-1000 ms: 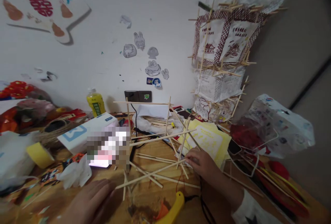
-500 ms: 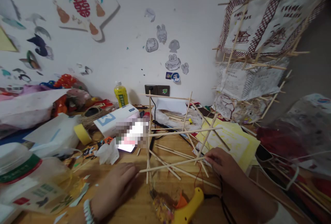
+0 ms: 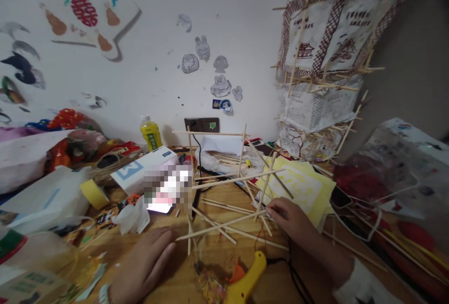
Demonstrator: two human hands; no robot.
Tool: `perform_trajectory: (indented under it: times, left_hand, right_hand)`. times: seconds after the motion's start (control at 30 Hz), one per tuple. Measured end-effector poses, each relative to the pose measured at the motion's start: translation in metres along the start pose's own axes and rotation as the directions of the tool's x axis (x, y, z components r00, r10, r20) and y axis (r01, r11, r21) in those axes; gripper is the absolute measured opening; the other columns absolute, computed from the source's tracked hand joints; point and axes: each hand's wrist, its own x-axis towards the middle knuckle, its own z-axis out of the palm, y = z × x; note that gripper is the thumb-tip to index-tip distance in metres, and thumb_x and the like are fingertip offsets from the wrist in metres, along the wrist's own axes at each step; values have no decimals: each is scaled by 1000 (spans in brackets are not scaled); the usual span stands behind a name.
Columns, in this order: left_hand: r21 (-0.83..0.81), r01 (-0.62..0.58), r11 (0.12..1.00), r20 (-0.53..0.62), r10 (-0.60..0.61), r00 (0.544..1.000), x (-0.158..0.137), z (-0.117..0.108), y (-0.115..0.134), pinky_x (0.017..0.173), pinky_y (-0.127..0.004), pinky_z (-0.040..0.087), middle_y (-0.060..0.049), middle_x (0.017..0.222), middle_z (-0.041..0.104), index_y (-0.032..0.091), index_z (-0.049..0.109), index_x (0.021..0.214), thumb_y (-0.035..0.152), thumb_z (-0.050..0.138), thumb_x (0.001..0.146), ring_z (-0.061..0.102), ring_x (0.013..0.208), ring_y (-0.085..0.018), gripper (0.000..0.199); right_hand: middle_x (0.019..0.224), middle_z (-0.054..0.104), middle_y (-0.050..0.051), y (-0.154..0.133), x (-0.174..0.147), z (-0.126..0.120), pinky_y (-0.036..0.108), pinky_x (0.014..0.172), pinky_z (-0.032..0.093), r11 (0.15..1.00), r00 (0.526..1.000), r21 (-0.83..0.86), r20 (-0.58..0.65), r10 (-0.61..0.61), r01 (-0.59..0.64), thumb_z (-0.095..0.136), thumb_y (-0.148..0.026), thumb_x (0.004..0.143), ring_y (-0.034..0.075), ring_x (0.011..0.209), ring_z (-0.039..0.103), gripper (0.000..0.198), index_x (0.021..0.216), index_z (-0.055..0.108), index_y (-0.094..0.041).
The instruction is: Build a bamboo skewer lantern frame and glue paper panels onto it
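Right hand pinches one stick at the frame | left hand lies loose, visibly holding nothing | likely step: aligning stick | next calls for steadiness

One stick is partly hidden by the right hand; the phone is blurred, the glue gun cut off below.

Pale wall behind wooden tabletop
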Motion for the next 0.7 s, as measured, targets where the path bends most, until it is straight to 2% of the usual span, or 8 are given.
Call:
perform_trajectory:
  times: [0.17,0.3,0.43,0.53,0.7]
  left_hand:
    - [-90,4,996,11,-3,1000,1,5,-6,60,-22,46,0,68,61,22,52,75,30,33,93,57,62,-14,27]
    - [-104,1,995,-107,-12,994,9,12,-18,53,-24,42,0,59,53,21,46,67,31,27,94,51,55,-14,34]
    - [-67,115,991,-228,-127,965,23,17,-28,53,-24,42,0,59,57,21,48,67,30,26,94,52,55,-14,36]
    - [-66,135,989,-236,-147,961,29,18,-31,54,-25,44,0,61,59,22,51,68,32,25,95,55,57,-15,39]
    - [-42,162,986,-228,-167,959,22,19,-37,55,-25,46,-1,66,64,21,55,72,33,29,94,59,59,-15,36]
  right_hand:
    - [72,60,3,-1,1,6,31,69,42,996,997,68,-53,56,-53,45,-37,83,19,73,56,26,70,58,-19]
    - [72,60,4,1,2,11,31,68,41,994,995,86,-64,75,-69,43,-37,83,20,73,55,27,71,59,-18]
    - [73,59,3,4,2,16,31,69,42,995,997,93,-62,52,-46,44,-37,84,19,73,55,26,73,59,-18]
    - [74,60,3,6,2,18,31,69,42,997,997,75,-68,28,-22,45,-35,85,19,73,56,25,73,59,-19]
    - [75,61,5,5,2,17,33,72,42,999,990,-5,-129,-51,51,46,-33,85,21,77,55,24,72,60,-19]
